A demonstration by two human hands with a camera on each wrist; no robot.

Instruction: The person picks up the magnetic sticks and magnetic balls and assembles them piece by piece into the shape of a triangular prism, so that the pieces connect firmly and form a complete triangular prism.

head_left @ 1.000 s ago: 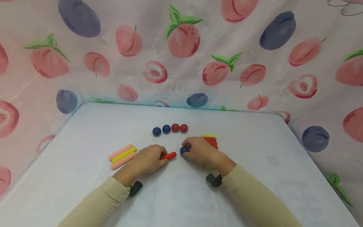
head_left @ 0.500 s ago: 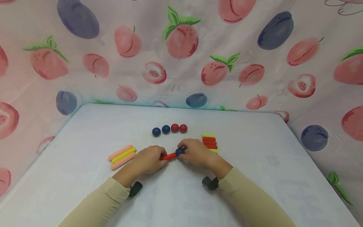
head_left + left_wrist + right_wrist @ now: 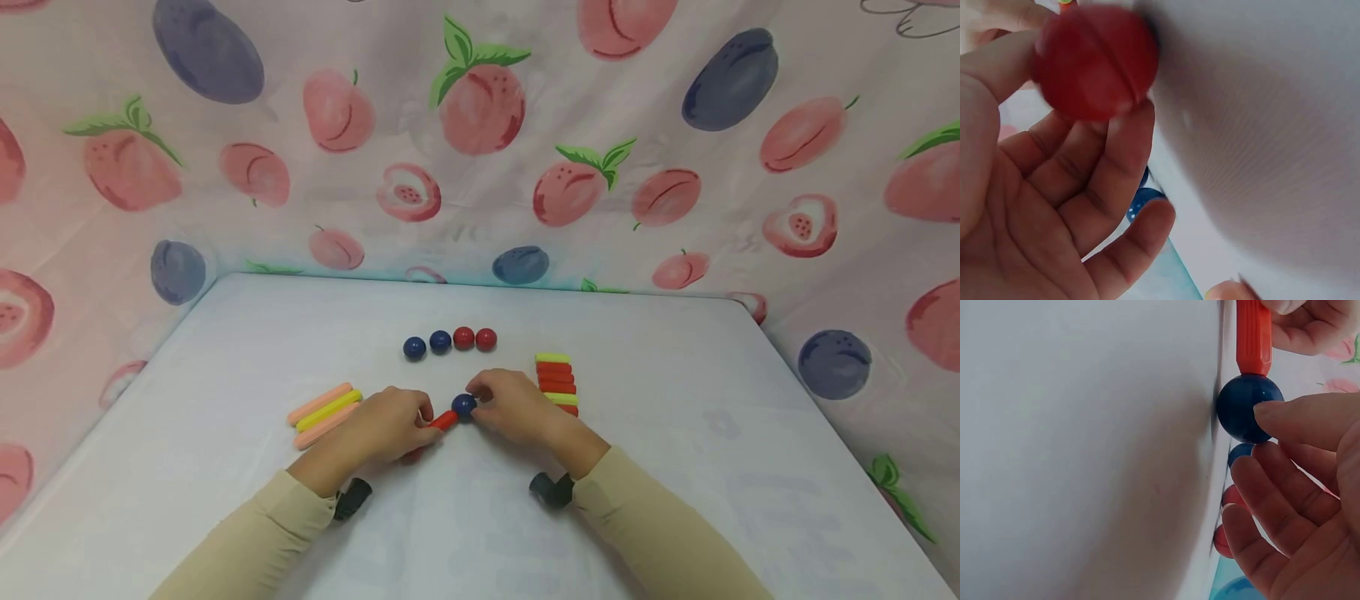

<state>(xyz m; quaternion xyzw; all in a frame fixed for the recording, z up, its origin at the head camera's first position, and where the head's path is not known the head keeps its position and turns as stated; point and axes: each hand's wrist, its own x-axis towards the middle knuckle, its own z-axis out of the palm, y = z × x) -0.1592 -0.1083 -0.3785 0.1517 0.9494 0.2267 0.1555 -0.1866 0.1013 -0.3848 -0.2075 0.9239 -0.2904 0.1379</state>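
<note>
My left hand (image 3: 393,423) pinches a ribbed, plastic-looking red rod (image 3: 1254,339), whose tapered end meets a smooth, glossy blue ball (image 3: 1242,407) grasped between the thumb and curled fingers of my right hand (image 3: 516,408). A round red ball (image 3: 1094,62) with a thin seam sits by my left hand's fingers; I can't tell whether it joins the rod. Beyond, on the white tabletop (image 3: 660,375), lie two shiny blue balls (image 3: 440,341) and two shiny red balls (image 3: 464,337); slim peach and yellow sticks (image 3: 327,409) lie leftward, short red and yellow sticks (image 3: 557,377) rightward.
</note>
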